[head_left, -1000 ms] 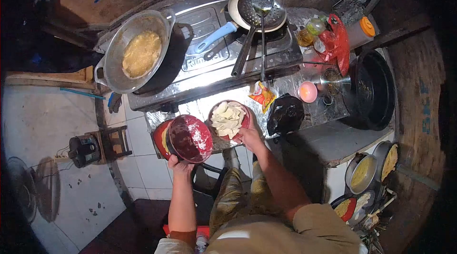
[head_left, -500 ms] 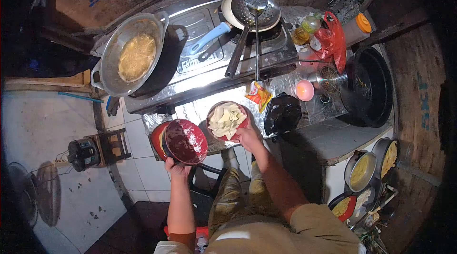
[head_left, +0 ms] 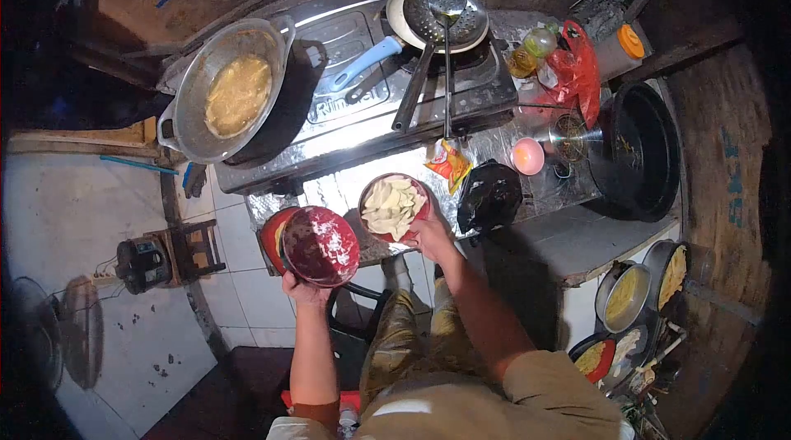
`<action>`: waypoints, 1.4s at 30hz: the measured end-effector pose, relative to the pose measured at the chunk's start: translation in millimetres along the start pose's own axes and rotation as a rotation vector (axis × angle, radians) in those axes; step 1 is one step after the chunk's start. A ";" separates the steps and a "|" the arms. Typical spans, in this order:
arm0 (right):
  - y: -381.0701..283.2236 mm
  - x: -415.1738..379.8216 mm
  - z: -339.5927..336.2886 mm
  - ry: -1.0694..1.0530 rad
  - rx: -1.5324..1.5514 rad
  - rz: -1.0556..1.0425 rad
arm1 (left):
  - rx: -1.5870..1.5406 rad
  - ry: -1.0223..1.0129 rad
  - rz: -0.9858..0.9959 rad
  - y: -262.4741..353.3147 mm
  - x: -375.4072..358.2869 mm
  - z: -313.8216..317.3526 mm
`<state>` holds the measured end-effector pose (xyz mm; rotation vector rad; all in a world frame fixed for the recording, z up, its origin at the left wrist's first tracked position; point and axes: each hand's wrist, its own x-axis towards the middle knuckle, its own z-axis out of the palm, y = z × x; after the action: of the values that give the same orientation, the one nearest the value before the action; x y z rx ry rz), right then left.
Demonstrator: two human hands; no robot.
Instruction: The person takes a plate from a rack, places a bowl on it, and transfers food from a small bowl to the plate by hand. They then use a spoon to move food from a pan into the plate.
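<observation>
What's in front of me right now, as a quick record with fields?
Left hand: holds a red bowl, white residue inside
Right hand: holds a second bowl of pale pieces
Stove, left: wok with food in it
Stove, right: blue-handled pan under a perforated skimmer
Nearby: black bag, pink cup

Pale slices [head_left: 394, 203] in red bowl [head_left: 422, 211]

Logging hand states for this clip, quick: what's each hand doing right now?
Left hand: closed, holding the white-smeared red bowl.
Right hand: closed, holding the other bowl with pale pieces in it.
</observation>
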<state>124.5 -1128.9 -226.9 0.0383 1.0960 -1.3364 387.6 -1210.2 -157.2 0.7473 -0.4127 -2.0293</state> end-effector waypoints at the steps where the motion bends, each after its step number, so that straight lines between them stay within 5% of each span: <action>1: 2.1 1.1 -1.3 0.017 0.022 0.043 | 0.009 0.014 0.003 0.4 -0.2 3.1; 7: 1.2 -1.9 -6.2 -0.092 0.008 -0.013 | -0.019 0.043 0.011 2.2 -1.4 18.5; 15: -6.1 0.6 -5.4 0.011 0.054 -0.050 | -0.129 0.073 0.036 1.0 -4.2 18.3; 23: 8.5 23.6 -26.2 0.012 -0.087 -0.167 | -0.359 0.045 -0.140 -16.4 0.1 2.1; 27: 5.5 20.1 -34.4 0.129 -0.205 -0.014 | -0.321 -0.012 -0.261 -17.6 5.5 1.8; 33: -13.5 2.8 -31.9 0.209 -0.320 0.150 | -0.031 0.077 -0.128 -27.5 19.4 8.1; 35: 16.7 11.4 -61.0 0.475 -1.057 -0.715 | -0.092 0.104 -0.232 -28.7 22.7 -9.6; 38: -1.9 -9.9 -22.3 0.320 -1.183 -0.879 | 0.160 0.009 -0.271 -31.4 31.1 -15.5; 40: -42.0 -41.1 46.1 -0.020 -1.038 -0.561 | 0.279 -0.081 -0.247 -29.0 35.2 33.0; 41: -28.0 -21.8 47.3 -0.234 -1.079 -0.667 | 0.327 -0.138 -0.252 -29.6 38.8 48.4; 42: -31.3 -22.2 67.1 -0.198 -1.305 -0.649 | 0.376 -0.197 -0.254 -31.9 42.3 57.4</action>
<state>144.3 -1161.4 -159.7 -1.4681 1.6859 -0.8825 312.7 -1228.9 -145.7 0.8616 -0.8689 -2.3042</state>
